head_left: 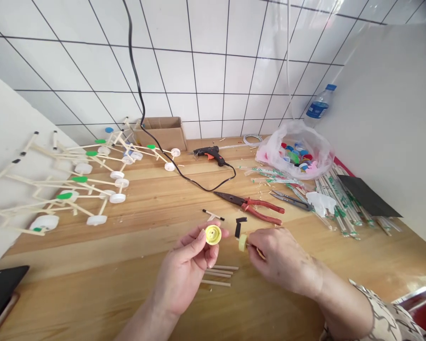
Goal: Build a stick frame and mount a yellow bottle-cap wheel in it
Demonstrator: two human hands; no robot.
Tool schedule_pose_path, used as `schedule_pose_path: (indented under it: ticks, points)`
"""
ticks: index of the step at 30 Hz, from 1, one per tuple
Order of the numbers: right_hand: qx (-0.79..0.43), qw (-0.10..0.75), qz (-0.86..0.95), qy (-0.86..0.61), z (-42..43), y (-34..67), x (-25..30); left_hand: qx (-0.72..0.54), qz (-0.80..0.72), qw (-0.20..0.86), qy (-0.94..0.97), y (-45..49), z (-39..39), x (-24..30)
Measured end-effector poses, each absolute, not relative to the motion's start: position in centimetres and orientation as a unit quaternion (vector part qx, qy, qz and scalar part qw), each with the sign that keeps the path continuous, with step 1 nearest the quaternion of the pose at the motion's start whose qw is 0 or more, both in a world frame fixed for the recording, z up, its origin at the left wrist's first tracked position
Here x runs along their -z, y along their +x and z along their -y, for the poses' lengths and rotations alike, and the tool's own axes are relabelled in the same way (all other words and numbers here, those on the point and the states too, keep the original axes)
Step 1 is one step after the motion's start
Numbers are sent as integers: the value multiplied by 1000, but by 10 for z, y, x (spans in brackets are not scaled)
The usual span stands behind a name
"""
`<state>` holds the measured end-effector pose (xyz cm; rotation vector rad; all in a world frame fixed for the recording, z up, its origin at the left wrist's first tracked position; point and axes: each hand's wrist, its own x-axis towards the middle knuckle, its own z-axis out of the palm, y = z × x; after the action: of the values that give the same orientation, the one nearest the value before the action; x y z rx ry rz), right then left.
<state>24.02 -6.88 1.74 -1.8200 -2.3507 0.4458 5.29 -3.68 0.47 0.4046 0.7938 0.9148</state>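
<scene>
My left hand (186,267) pinches a yellow bottle cap (213,234) between thumb and fingers, its hollow inside facing me, with a small dark spot at the centre. Closed just to the right, my right hand (286,263) has a second, paler yellow bottle cap (243,242) at its fingertips. A thin piece seems to run from that cap into the fingers, but most of it is hidden. Below the left hand's fingers lie several thin wooden sticks (220,273). Beyond the hands are a small stick piece with black ends (213,215) and black tape strips (238,229).
Red-handled pliers (250,203), a glue gun (210,154) with its cord, and snips (291,200) lie ahead. Stick-and-cap frames (92,180) crowd the left. At right are a bag of caps (294,151), wrapped chopsticks (341,208) and a water bottle (319,106).
</scene>
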Motion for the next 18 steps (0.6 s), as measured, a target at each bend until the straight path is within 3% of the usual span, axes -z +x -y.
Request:
schedule_pose_path:
  ticks: [4,9,13,16,18]
  points:
    - [-146,-18,779,-610,69,239,-21,-429,-363,804,196,52,37,-2]
    - [-152,-57,773,-614,70,242,-27,-430,-356,806,197,50,37,4]
    - [-142,10,761,-633,66,261,-31,-435,-353,800,214,51,36,5]
    - [-59,86,707,-699,57,285,-33,-433,-348,802,220,51,35,6]
    - [-6,79,654,-753,48,303,-31,-429,-343,807,219,51,36,6]
